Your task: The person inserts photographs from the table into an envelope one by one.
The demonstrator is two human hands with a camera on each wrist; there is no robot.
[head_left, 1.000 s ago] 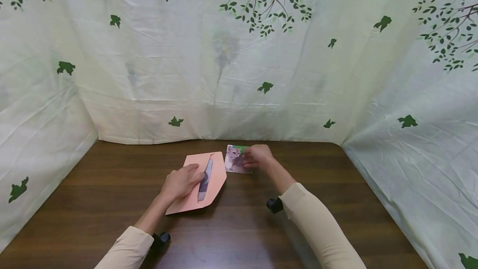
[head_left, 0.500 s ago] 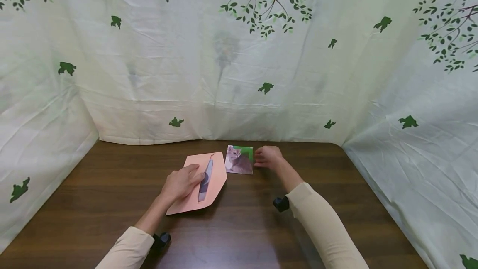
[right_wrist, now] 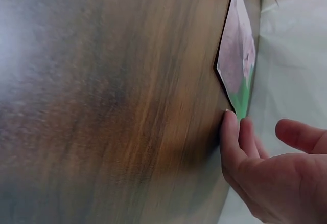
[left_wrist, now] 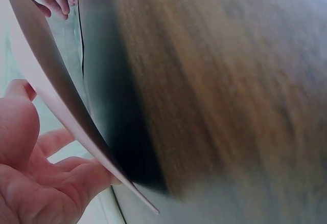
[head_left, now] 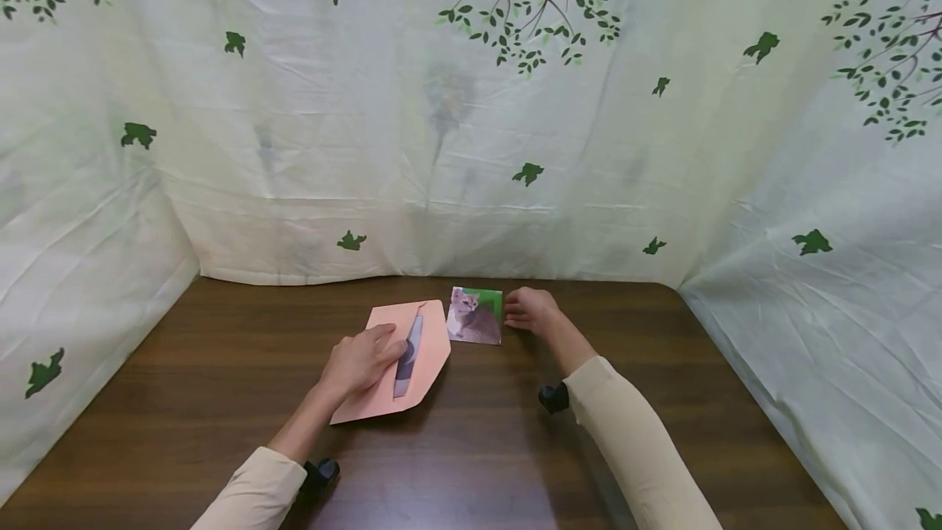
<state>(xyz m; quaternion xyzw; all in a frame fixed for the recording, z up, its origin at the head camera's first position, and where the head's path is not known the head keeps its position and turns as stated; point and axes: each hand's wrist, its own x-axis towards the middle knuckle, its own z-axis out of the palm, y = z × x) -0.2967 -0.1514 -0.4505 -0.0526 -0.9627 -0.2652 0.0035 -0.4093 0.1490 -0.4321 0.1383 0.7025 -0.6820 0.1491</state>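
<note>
My left hand (head_left: 361, 362) holds a pink paper envelope (head_left: 430, 334), its thumb by the slit. Through that slit shows a strip of a grey-purple picture (head_left: 408, 358). In the left wrist view the envelope (left_wrist: 66, 96) tilts over the table with a dark shadow beneath; exactly where each finger lies is partly hidden. Right of the envelope, a cat photo card (head_left: 471, 316) with a green corner lies flat. My right hand (head_left: 533, 312) is beside the card's right edge, fingers loosely bent and holding nothing. Its fingertips come close to the card's corner (right_wrist: 242, 98) in the right wrist view.
Both arms reach over a dark wooden table (head_left: 471, 448). A pale curtain (head_left: 309, 145) printed with leaves and branches hangs behind the far edge and along both sides. Each wrist bears a small black camera.
My right hand has drawn off the cat card to the right, so the card's green right side now shows fully. My left hand and the envelope stay nearly still.
</note>
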